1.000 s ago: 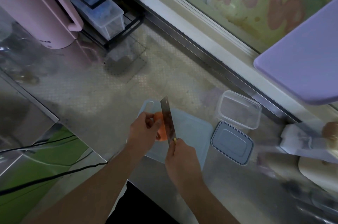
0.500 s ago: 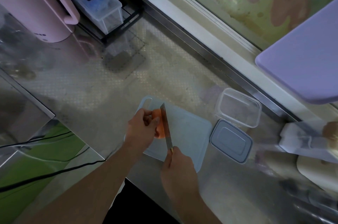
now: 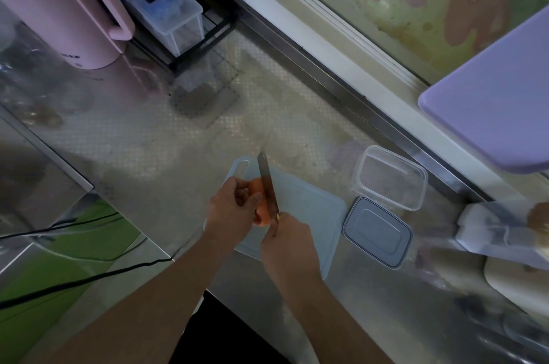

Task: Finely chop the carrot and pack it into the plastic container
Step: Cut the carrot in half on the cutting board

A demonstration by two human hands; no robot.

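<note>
Chopping: head view only; carrot (image 3: 260, 205) lies on the cutting board (image 3: 309, 209), lower centre of frame.
Left hand: left hand (image 3: 231, 209) curls over the carrot's left side, fingers bent onto it and pinning it to the board.
Right hand: right hand (image 3: 286, 240) clenched round the handle of the knife (image 3: 268, 182); handle itself buried in the fist.
Knife: blade runs from the right fist up the frame, flat side facing right, lying along the carrot's right edge.
Key relation: carrot sits immediately left of the blade, between the blade and the left fingers; its long axis looks roughly parallel to the blade, up-down in frame. My read: the next cut lands very near the left fingertips.
Container: clear plastic container (image 3: 389, 178) right of the board, near its far corner, open and empty as far as I can see.
Lid: lid (image 3: 377, 232) lies flat just below the container, beside the board's right edge.
Progress: no cut pieces visible, so I judge the chopping barely begun.
Hidden: most of the carrot covered by the left hand; blade-to-carrot contact unclear in dim light and blur.
</note>
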